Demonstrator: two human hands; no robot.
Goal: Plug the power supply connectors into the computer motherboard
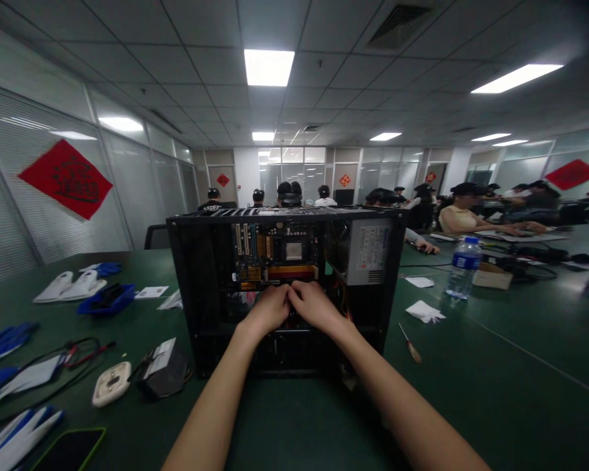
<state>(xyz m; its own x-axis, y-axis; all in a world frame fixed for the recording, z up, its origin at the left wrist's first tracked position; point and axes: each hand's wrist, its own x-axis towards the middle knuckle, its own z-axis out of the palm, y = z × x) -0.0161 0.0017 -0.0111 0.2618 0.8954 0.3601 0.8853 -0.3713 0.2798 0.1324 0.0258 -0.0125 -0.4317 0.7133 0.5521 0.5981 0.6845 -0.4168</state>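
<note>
An open black computer case (186, 288) lies on its side on the green table (495, 379), its motherboard (275, 255) and silver power supply (366, 252) showing. Both my hands reach inside, side by side below the motherboard. My left hand (267, 309) is closed, fingers curled down on something hidden. My right hand (314, 304) touches it, fingers bent and pinched over the same spot near a bundle of coloured wires. What they grip is too small to make out.
A screwdriver (410, 345) and crumpled paper (425, 311) lie right of the case, a water bottle (464, 267) behind. On the left are gloves (71, 286), a blue tray (107, 299), cables, a white part (110, 383), a dark fan unit (164, 373) and a phone (71, 450). Several people sit at the far tables.
</note>
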